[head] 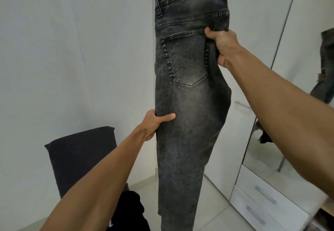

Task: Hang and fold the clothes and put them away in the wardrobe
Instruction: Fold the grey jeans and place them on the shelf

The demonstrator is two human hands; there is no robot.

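A pair of dark grey washed jeans (186,104) hangs upright in front of me, folded lengthwise with a back pocket facing me and the waistband at the top of the view. My right hand (223,45) grips the right edge of the jeans beside the pocket, fingers curled round the fabric. My left hand (155,120) holds the left edge lower down at thigh level, thumb laid across the front and fingers hidden behind the cloth. The legs hang down towards the floor.
A white wardrobe (271,200) with a mirrored door (298,68) and two drawers stands at the right. A dark grey chair back (81,158) is at lower left, with black clothing (130,211) below it. White walls and a pale tiled floor (211,211) surround.
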